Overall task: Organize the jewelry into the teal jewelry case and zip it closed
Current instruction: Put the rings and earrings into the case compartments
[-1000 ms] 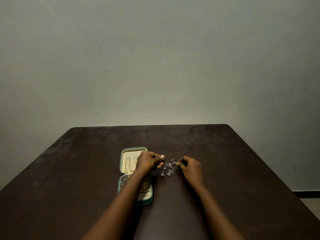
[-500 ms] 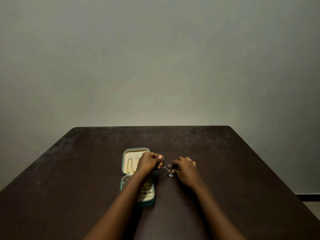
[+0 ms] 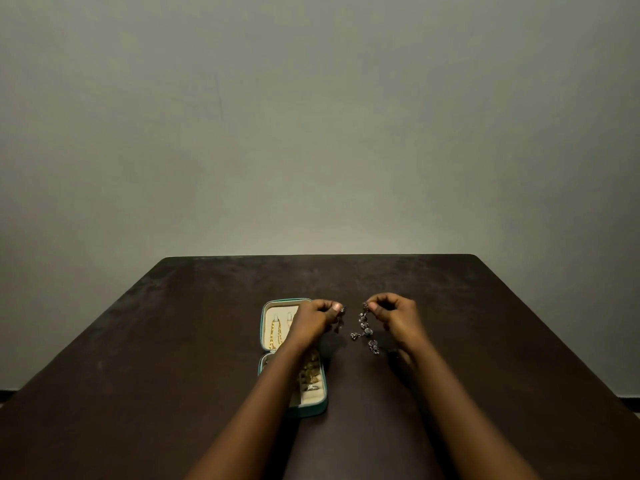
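Item count: one teal jewelry case (image 3: 308,412), one table (image 3: 173,341), two hands, one silver strand (image 3: 363,322).

The case lies open on the table, left of centre, under the left forearm. Its far half holds two gold chains (image 3: 275,334). Its near half holds several rings (image 3: 310,388); the exact number cannot be told.

Left hand (image 3: 311,320): fingers curled, thumb and fingertips pinched on a small silver piece (image 3: 341,310), just right of the case's far half. Whether this piece joins the strand cannot be told.

Right hand (image 3: 398,315): fingers curled, pinched on the far end of the silver strand. The strand hangs toward the table between the two hands, outside the case.

Change from half a second earlier: the silver jewelry was bunched between hands held close together. The hands are now farther apart and the strand is drawn out lengthwise. The case has not moved.
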Demonstrator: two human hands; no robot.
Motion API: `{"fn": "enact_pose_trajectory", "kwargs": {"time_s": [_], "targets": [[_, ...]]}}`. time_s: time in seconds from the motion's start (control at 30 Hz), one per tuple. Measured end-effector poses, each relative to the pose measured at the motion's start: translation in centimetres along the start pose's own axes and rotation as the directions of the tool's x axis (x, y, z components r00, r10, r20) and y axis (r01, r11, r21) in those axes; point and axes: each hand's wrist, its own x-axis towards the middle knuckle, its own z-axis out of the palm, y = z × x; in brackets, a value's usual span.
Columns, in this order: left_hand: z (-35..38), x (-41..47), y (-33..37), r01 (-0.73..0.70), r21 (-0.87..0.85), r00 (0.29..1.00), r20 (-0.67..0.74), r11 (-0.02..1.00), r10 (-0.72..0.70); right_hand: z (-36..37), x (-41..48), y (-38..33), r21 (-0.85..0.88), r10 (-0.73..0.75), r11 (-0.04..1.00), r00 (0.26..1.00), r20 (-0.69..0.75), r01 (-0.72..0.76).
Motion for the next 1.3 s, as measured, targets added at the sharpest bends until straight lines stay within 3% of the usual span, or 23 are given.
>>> {"fn": "enact_pose_trajectory", "kwargs": {"time_s": [0.23, 0.43, 0.87, 1.07, 1.2, 1.3], "targets": [[0.5, -0.7, 1.4, 0.084, -0.263, 0.996, 0.041, 0.961, -0.076, 0.1, -0.1, -1.6, 0.317, 0.147, 0.936, 0.988, 0.039, -0.151], [0.7, -1.0, 2.3, 0.18, -0.469, 0.983, 0.115, 0.865, -0.142, 0.4, -0.4, -2.5, 0.445, 0.214, 0.866, 0.974, 0.082, -0.227], [0.4, -2.1, 3.7, 0.142, -0.507, 0.99, 0.095, 0.85, -0.109, 1.1, -1.6, -4.3, 0.317, 0.259, 0.91, 0.964, 0.065, -0.266], [0.3, -2.7, 3.9, 0.076, -0.398, 0.991, 0.13, 0.914, -0.025, 1.5, -2.6, -4.7, 0.353, 0.172, 0.915, 0.98, 0.098, -0.196], [0.0, -2.9, 3.8, 0.047, -0.357, 0.987, 0.162, 0.933, 0.012, 1.6, -3.2, -4.8, 0.2, 0.091, 0.974, 0.993, 0.071, -0.104], [0.0, -3.0, 3.8, 0.063, -0.347, 0.986, 0.166, 0.936, -0.005, 1.6, -3.2, -4.4, 0.181, 0.079, 0.98, 0.995, 0.057, -0.088]]}}
